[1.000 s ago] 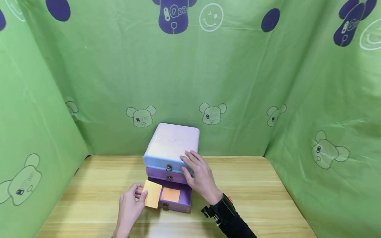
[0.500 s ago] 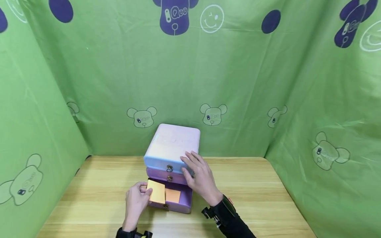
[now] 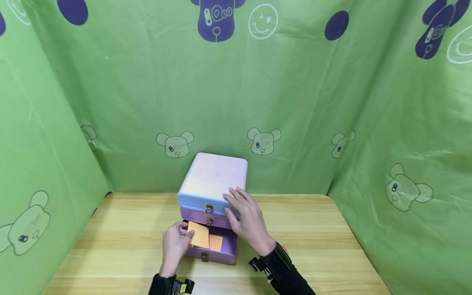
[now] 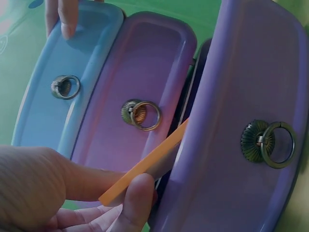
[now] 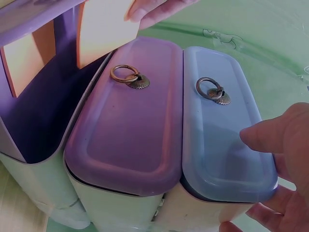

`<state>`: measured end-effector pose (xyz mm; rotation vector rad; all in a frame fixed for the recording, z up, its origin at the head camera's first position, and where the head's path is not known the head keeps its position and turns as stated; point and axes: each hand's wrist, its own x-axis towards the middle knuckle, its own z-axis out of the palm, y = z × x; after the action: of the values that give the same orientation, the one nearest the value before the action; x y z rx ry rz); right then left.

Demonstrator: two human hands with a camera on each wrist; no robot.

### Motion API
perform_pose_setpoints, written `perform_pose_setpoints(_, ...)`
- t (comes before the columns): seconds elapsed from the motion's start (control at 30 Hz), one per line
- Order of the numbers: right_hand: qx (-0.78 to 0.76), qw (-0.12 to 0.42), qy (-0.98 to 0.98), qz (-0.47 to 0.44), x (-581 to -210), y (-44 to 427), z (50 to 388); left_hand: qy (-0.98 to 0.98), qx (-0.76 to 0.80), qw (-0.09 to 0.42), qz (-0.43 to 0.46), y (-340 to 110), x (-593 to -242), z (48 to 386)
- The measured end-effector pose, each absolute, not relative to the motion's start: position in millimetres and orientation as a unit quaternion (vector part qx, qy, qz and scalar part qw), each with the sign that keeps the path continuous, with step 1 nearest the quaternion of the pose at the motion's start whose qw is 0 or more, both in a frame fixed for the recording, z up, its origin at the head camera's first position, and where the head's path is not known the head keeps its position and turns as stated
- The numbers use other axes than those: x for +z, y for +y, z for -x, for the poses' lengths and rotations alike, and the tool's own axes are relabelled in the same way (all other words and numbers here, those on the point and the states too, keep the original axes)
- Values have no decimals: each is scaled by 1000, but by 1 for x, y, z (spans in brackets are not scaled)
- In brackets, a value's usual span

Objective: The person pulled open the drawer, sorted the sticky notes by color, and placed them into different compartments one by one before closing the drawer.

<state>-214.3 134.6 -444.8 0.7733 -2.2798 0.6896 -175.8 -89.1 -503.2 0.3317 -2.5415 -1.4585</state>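
My left hand [image 3: 175, 243] pinches an orange sticky note pad [image 3: 199, 235] between thumb and fingers, tilted over the pulled-out bottom drawer [image 3: 221, 257]. In the left wrist view the pad [image 4: 145, 164] shows edge-on, its far end behind the purple drawer front [image 4: 241, 87]. A second orange pad [image 3: 216, 243] lies inside that drawer, seen also in the right wrist view. My right hand [image 3: 248, 219] rests at the right front corner of the small drawer cabinet [image 3: 217, 174], fingers fairly straight on the top, thumb against the light blue top drawer [image 5: 222, 140].
The purple middle drawer [image 5: 130, 116] and the blue one are closed, each with a metal ring pull. The cabinet stands on a wooden table [image 3: 302, 237], near the green patterned cloth [image 3: 302, 123] at the back and sides.
My left hand has moved right and slightly away from me, bringing the sticky note pad from beside the bottom drawer to over it. My right hand stays at the cabinet corner.
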Motion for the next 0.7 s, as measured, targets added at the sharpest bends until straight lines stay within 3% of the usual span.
perform_pose_setpoints(0.7, 264, 313, -865, -289, -444, 135, 213, -859, -492, 58, -129, -73, -503, 184)
